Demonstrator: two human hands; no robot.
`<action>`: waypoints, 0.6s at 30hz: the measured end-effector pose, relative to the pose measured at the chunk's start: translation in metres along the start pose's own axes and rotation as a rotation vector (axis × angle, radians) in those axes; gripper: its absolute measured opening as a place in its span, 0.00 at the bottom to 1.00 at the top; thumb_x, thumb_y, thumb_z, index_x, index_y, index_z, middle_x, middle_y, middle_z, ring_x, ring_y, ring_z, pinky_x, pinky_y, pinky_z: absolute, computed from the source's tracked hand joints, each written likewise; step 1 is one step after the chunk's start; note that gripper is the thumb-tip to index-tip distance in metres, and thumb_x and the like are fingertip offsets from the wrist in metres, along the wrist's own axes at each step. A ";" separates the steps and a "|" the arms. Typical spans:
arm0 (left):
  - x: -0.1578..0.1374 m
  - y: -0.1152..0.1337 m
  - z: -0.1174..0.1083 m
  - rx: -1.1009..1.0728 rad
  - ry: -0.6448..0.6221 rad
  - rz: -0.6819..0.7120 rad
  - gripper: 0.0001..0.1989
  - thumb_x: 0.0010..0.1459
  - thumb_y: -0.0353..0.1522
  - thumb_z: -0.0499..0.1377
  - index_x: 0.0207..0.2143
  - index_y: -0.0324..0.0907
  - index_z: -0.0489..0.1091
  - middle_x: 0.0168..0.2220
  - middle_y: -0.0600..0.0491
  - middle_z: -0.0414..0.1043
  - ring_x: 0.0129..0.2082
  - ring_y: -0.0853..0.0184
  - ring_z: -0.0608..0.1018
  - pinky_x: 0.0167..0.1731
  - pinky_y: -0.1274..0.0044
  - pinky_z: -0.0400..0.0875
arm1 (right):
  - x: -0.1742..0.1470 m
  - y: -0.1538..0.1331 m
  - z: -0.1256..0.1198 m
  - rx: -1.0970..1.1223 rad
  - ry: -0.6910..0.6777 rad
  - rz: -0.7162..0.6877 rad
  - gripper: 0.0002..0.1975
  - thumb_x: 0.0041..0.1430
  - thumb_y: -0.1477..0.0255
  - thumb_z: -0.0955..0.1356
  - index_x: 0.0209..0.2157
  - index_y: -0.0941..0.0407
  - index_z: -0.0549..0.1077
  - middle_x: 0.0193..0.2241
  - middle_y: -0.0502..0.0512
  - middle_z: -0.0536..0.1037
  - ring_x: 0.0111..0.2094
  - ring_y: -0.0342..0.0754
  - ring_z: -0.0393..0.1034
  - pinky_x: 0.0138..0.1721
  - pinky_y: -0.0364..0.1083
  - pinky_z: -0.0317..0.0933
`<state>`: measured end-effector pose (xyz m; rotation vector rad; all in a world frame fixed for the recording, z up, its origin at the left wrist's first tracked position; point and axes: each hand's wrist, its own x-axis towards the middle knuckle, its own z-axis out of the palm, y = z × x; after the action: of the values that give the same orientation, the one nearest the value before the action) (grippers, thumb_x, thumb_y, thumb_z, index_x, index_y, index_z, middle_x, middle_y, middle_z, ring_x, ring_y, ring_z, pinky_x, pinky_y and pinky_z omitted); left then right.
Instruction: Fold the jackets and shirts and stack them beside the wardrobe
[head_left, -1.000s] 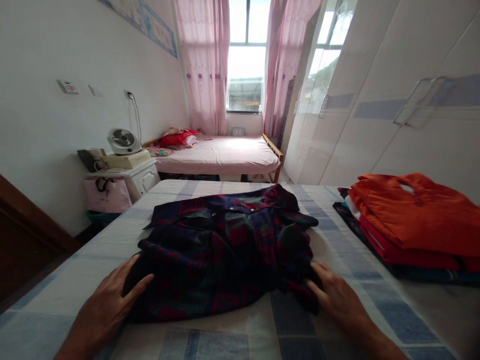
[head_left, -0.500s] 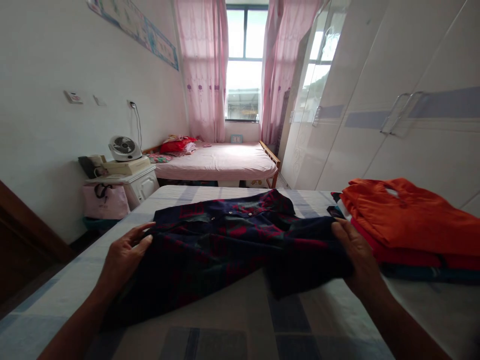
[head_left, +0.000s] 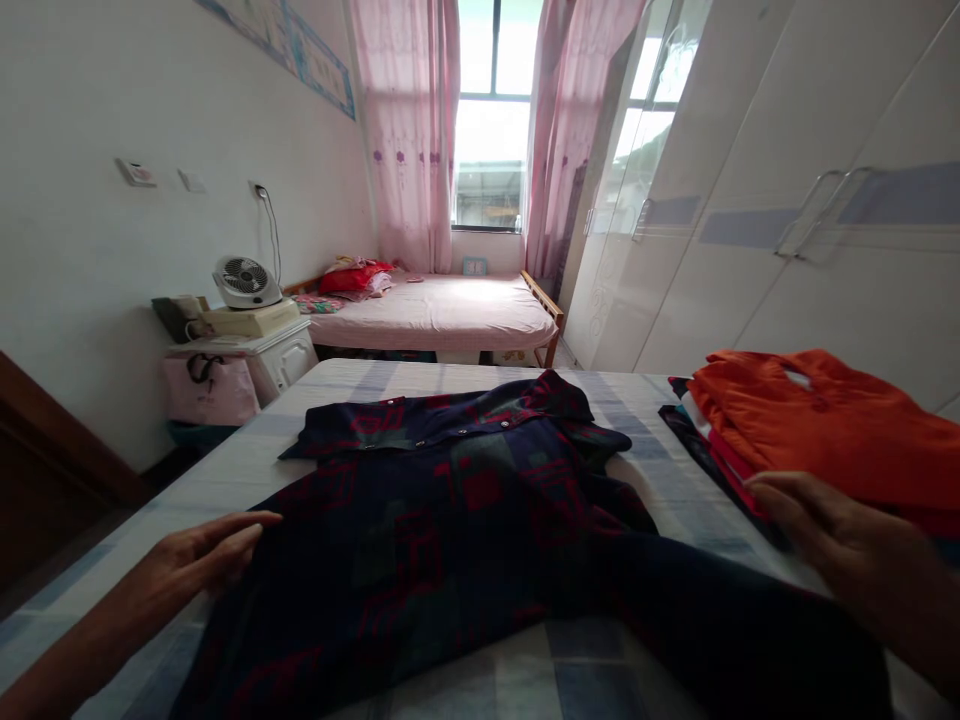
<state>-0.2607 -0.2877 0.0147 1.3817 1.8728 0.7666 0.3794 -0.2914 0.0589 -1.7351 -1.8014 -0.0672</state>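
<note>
A dark plaid shirt [head_left: 450,480] in navy, red and green lies spread over the near bed, its buttoned placket and collar toward the far side. My left hand [head_left: 202,560] pinches the shirt's left edge between thumb and fingertips. Over at the right, my right hand [head_left: 847,550] hovers above the shirt's long sleeve, fingers extended and slightly curved, close to the folded clothes. No cloth shows between its fingertips. The sleeve [head_left: 750,610] stretches toward the lower right, its end dark and blurred beneath that hand.
A stack of folded clothes with an orange garment [head_left: 840,420] on top sits at the right. The near bed has a checked sheet [head_left: 600,660]. Beyond stand a pink bed [head_left: 450,315], a nightstand [head_left: 281,360] with a fan [head_left: 246,282], and white wardrobes [head_left: 750,280].
The shirt has come nearer and spread wider, and its sleeve has extended to the lower right. My right hand has moved right and off the sleeve; my left hand has shifted left and down.
</note>
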 end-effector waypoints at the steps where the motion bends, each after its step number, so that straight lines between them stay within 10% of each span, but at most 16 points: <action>1: 0.012 0.000 0.001 0.019 0.025 0.003 0.24 0.44 0.50 0.59 0.42 0.49 0.75 0.27 0.54 0.76 0.30 0.59 0.77 0.28 0.73 0.72 | 0.008 -0.013 0.007 -0.030 -0.020 0.043 0.17 0.57 0.53 0.60 0.38 0.46 0.73 0.31 0.54 0.79 0.29 0.56 0.74 0.30 0.53 0.64; 11: 0.117 0.019 0.019 0.398 0.232 0.133 0.35 0.43 0.52 0.53 0.46 0.37 0.71 0.44 0.40 0.74 0.45 0.51 0.76 0.44 0.68 0.69 | 0.122 -0.013 0.127 -0.094 -0.301 0.111 0.24 0.55 0.59 0.61 0.46 0.59 0.73 0.49 0.66 0.74 0.52 0.59 0.66 0.52 0.53 0.59; 14: 0.118 0.030 0.031 0.457 0.250 0.129 0.43 0.42 0.55 0.53 0.54 0.33 0.65 0.43 0.39 0.73 0.39 0.54 0.78 0.37 0.70 0.70 | 0.135 -0.010 0.153 -0.035 -0.340 0.175 0.21 0.51 0.58 0.64 0.40 0.58 0.75 0.42 0.63 0.78 0.47 0.59 0.70 0.47 0.51 0.63; 18: 0.109 0.043 0.038 0.485 0.140 0.162 0.27 0.44 0.46 0.53 0.41 0.39 0.73 0.33 0.48 0.76 0.33 0.59 0.78 0.33 0.75 0.69 | 0.137 -0.021 0.162 0.125 -0.358 0.205 0.13 0.49 0.63 0.65 0.32 0.56 0.75 0.30 0.56 0.79 0.34 0.52 0.73 0.35 0.47 0.65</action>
<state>-0.2289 -0.1694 0.0069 1.8353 2.1706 0.5109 0.3048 -0.1002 0.0009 -1.9201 -1.8111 0.4577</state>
